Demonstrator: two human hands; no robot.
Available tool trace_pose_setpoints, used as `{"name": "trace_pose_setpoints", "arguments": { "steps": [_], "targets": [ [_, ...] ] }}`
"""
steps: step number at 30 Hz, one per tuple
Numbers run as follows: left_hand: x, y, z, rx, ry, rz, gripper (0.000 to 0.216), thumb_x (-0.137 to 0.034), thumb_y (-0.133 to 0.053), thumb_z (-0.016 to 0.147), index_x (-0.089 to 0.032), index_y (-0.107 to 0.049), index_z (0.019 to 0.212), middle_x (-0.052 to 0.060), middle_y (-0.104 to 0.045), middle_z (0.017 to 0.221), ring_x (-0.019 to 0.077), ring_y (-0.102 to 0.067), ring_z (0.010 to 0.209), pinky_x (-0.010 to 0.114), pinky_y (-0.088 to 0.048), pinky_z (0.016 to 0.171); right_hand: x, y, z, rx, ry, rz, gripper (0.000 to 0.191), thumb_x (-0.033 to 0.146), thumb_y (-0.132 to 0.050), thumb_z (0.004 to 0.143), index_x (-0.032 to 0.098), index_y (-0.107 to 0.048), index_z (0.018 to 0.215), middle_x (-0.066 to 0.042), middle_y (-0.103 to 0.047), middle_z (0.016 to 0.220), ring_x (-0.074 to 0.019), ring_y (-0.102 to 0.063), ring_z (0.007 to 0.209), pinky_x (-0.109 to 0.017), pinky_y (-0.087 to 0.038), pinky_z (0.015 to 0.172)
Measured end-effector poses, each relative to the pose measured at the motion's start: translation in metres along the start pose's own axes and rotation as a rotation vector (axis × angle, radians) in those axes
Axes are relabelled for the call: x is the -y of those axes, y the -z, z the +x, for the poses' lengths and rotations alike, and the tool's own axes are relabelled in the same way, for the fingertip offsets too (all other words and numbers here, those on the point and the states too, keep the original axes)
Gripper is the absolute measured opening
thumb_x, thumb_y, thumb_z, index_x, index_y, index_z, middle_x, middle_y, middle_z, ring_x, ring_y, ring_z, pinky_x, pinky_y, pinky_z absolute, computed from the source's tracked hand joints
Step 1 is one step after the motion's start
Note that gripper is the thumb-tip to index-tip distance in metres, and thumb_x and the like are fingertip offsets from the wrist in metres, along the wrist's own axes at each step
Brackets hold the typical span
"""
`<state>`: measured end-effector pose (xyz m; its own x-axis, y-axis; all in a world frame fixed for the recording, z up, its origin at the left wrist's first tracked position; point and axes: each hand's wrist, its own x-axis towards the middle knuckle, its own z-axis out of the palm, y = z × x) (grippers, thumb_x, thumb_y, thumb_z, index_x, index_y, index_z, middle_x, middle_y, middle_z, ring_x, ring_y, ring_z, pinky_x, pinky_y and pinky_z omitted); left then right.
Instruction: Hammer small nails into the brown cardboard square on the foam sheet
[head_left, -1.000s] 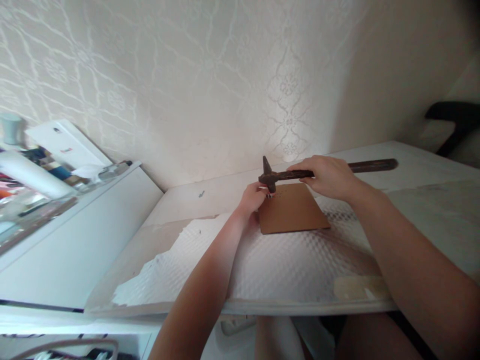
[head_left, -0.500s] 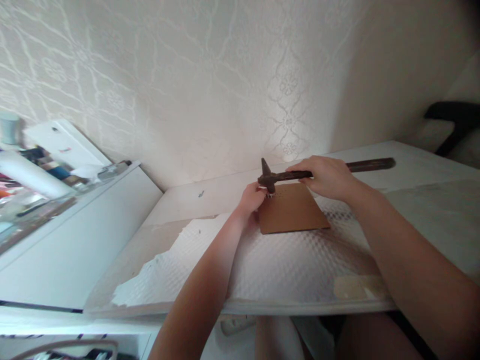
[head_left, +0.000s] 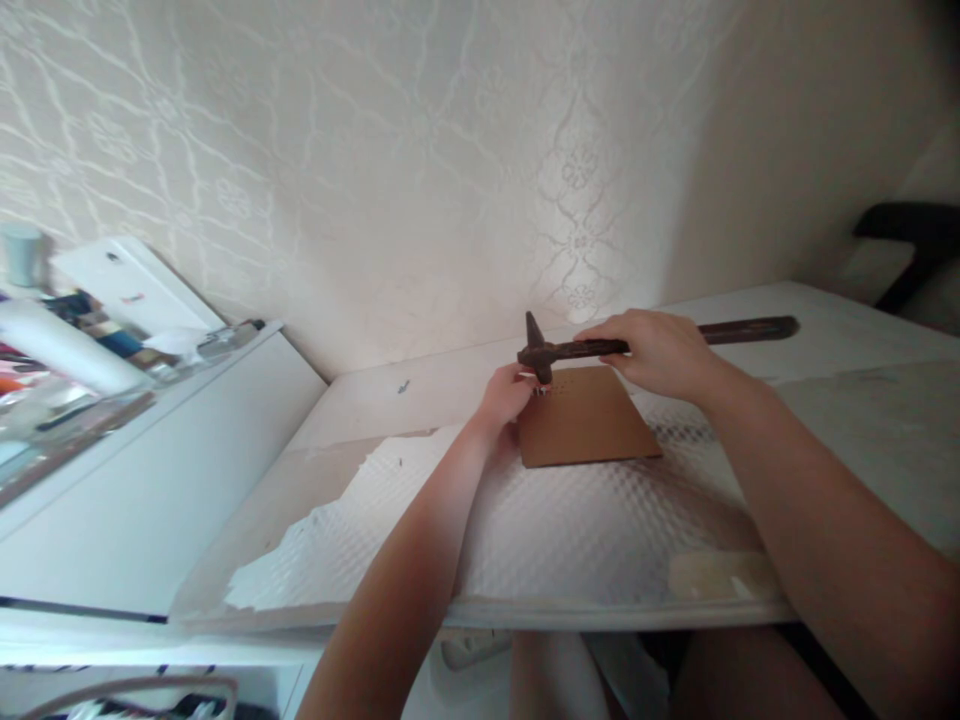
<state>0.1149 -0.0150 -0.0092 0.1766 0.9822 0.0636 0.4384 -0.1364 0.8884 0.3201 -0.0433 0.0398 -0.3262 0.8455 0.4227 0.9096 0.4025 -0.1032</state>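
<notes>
My right hand is closed around the dark handle of a hammer. The hammer's head hangs just above the far left corner of a brown board, its face close to my left fingertips. My left hand rests at that corner with the fingers pinched. A small shiny metal thing with short prongs shows at the fingertips, too small and partly covered to name. Rows of small dark marks run along the board's far edge. The board lies flat on a white quilted sheet.
A patterned wall rises behind the white table. To the left, a white cabinet carries a white box, a roll and other clutter. Small metal bits lie on the table. A black armrest juts in at the right.
The hammer head has lifted very slightly off the spot at my left fingertips. My left hand and the board stay in place.
</notes>
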Motion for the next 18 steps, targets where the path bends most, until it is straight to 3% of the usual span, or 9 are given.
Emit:
{"name": "trace_pose_setpoints", "arguments": {
  "steps": [18],
  "targets": [
    [0.0003,0.0007,0.0002,0.006,0.012,0.028,0.025,-0.018,-0.060,0.069,-0.010,-0.069,0.091,0.008,-0.071,0.085,0.0193,-0.063,0.081,0.029,-0.046,0.077,-0.0015,-0.0014,0.0007,-0.006,-0.001,-0.015,0.041,0.023,-0.051,0.076,0.035,-0.068,0.112,-0.001,-0.071,0.096,-0.0227,-0.063,0.087,-0.028,-0.038,0.061]
  ]
}}
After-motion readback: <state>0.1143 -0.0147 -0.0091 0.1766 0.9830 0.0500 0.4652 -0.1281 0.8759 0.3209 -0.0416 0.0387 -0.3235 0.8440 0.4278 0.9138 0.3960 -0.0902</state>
